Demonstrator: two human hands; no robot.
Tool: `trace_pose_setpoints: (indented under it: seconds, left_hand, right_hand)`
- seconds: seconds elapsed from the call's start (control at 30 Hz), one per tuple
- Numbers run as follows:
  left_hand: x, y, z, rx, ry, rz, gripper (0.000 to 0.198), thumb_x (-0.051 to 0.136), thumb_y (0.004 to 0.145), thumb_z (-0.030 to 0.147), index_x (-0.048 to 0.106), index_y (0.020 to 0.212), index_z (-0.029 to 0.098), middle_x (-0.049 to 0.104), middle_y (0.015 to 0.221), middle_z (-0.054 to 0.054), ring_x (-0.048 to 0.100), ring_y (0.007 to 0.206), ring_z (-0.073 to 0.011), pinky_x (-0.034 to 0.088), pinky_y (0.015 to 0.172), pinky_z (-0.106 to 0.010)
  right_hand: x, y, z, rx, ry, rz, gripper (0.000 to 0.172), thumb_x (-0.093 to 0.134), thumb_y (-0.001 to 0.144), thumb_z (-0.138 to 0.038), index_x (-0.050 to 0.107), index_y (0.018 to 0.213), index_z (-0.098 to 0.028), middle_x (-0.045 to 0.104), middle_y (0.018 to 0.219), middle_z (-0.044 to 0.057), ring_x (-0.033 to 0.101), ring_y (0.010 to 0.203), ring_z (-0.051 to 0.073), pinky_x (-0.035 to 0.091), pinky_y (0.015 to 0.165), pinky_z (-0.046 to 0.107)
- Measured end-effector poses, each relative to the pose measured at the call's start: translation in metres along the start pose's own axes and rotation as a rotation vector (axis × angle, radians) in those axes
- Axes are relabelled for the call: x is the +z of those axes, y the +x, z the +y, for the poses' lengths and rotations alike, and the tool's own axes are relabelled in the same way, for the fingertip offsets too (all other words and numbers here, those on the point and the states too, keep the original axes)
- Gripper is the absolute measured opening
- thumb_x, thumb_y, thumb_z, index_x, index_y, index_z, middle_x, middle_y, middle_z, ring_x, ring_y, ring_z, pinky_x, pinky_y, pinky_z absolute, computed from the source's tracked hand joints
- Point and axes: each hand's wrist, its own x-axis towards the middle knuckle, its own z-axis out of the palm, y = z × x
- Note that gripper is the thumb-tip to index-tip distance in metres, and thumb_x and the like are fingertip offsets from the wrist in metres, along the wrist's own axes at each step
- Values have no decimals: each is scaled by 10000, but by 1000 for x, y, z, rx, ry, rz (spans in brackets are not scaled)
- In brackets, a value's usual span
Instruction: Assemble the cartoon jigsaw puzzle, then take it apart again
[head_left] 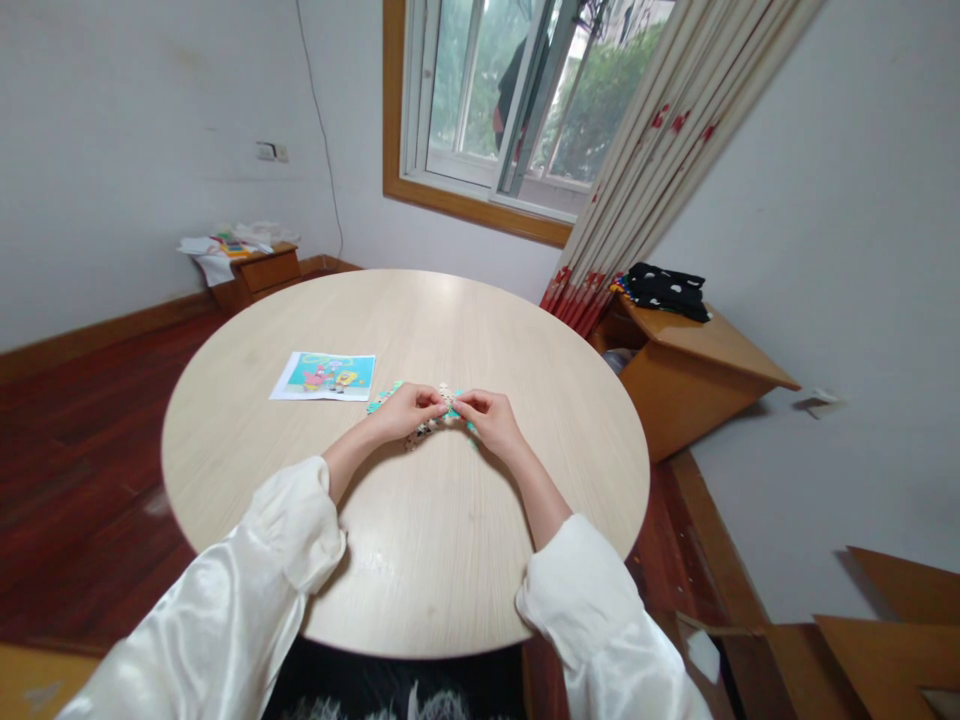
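Observation:
Small jigsaw puzzle pieces (424,432), teal, white and dark, lie in a loose cluster at the middle of the round table (420,560). Over the cluster, my left hand (411,410) has its thumb and forefinger pinched together at what looks like a small puzzle piece. My right hand (489,416) faces it from the right, fingertips also pinched on a small teal piece, close to the left fingertips. Both hands cover part of the cluster. To the left lies a printed sheet (324,377) with a colourful cartoon picture on a blue ground.
Behind the table at the left is a low wooden cabinet (266,271) with papers on it. At the right, another wooden cabinet (675,380) carries folded black cloth (667,290). A window and a long curtain (652,160) are at the back.

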Motion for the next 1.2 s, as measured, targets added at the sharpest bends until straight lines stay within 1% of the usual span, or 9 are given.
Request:
trace_pose_setpoints:
  seconds: [0.23, 0.37, 0.47, 0.53, 0.63, 0.73, 0.93, 1.03, 1.2]
  left_hand:
    - [-4, 2, -2, -21, 72, 104, 272, 561, 787, 386, 621, 682, 142, 635, 635, -35, 560, 576, -134, 425, 552, -248]
    - [-12, 5, -7, -42, 204, 237, 280, 493, 791, 324, 562, 575, 160, 581, 556, -8, 550, 571, -149, 417, 568, -258]
    - [-20, 6, -12, -63, 316, 319, 276, 487, 780, 311, 576, 564, 163, 585, 559, -18, 557, 607, -172, 416, 603, -278]
    - [-26, 7, -15, -85, 378, 369, 282, 458, 797, 308, 623, 625, 156, 637, 632, -45, 583, 670, -195, 428, 642, -293]
    - [-35, 8, -20, -127, 450, 409, 311, 409, 823, 278, 678, 760, 137, 699, 780, -92, 620, 763, -224, 450, 698, -314]
    - [-41, 6, -24, -145, 500, 358, 290, 449, 800, 241, 700, 888, 125, 718, 874, -106, 645, 799, -226, 474, 735, -309]
    - [-38, -2, -21, -28, 578, 96, 442, 711, 616, 233, 690, 1052, 162, 663, 1136, -115, 593, 1072, -273, 433, 949, -341]
    - [-33, -4, -17, 24, 609, 27, 399, 671, 661, 190, 687, 1060, 179, 655, 1130, -112, 579, 1086, -274, 417, 973, -372]
    - [-23, -4, -14, 89, 623, 18, 348, 556, 729, 106, 685, 1045, 174, 670, 1064, -100, 587, 1037, -253, 415, 968, -385]
  right_hand:
    - [-7, 2, 7, -28, -193, 90, 244, 594, 786, -353, 717, 794, -143, 711, 765, 66, 616, 686, 167, 486, 660, 288]
    - [-9, 1, 8, -78, -390, 83, 224, 534, 844, -234, 735, 892, -145, 719, 919, 103, 639, 871, 198, 478, 817, 332]
    - [-2, -2, 5, -140, -537, 114, 236, 546, 859, -227, 721, 994, -145, 685, 1046, 136, 609, 1007, 219, 431, 931, 379]
    - [7, -7, 2, -190, -594, 47, 292, 599, 843, -277, 683, 1106, -184, 635, 1178, 133, 564, 1117, 229, 389, 988, 407]
    - [22, -15, -5, -276, -663, -176, 499, 679, 791, -369, 577, 1268, -265, 513, 1371, 114, 436, 1293, 244, 293, 1066, 447]
    - [27, -17, -7, -270, -710, -280, 433, 664, 813, -381, 608, 1226, -265, 530, 1358, 112, 439, 1292, 240, 270, 1068, 454]
    - [14, -4, 3, -230, -711, -150, 175, 628, 848, -243, 708, 1000, -210, 650, 1092, 99, 560, 1083, 229, 391, 940, 406]
    - [8, 1, 8, -241, -656, -97, 137, 606, 840, -159, 713, 916, -200, 650, 984, 88, 574, 988, 206, 425, 900, 369]
    - [5, 3, 8, -257, -550, -8, 166, 583, 815, -104, 702, 904, -178, 633, 932, 80, 587, 896, 185, 466, 854, 338]
